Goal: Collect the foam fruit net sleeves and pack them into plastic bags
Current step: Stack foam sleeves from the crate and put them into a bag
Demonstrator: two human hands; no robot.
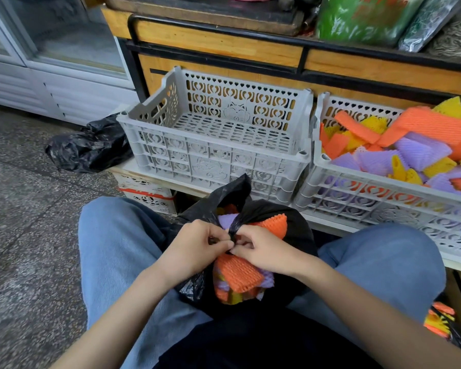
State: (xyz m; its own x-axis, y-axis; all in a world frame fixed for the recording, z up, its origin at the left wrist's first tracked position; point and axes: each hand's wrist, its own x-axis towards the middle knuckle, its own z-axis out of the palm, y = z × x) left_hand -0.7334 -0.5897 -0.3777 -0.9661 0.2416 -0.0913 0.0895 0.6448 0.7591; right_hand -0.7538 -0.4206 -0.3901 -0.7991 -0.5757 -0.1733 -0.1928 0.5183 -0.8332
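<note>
While the person sits with the knees apart in blue jeans (112, 241), a black plastic bag (298, 227) stands between the legs, stuffed with foam net sleeves (237, 272) in orange, purple and yellow. Both hands meet over the bag's mouth. The left hand (197, 249) has its fingers curled and pinches a gathered strip of the black plastic (236, 225); the right hand (264, 250) is clamped on the same strip from the other side, fingertips touching those of the left. An orange sleeve pokes out just behind the hands and another lies just below them, so the mouth is not yet closed over the load.

Beyond the knees, 2 grey perforated crates sit side by side on a low platform. The crate on the left (216, 161) shows only its slotted bottom. The crate on the right (357, 187) is heaped with loose sleeves (423, 123) in the same 3 colours. A second black bag (91, 147), crumpled, lies on the speckled stone floor (24, 235) touching the left crate's corner. By the right thigh, a third dark bag (439, 318) shows orange and yellow sleeves. A wooden stand (224, 53) rises behind the crates, with a glass-door cabinet (64, 30) to its left.
</note>
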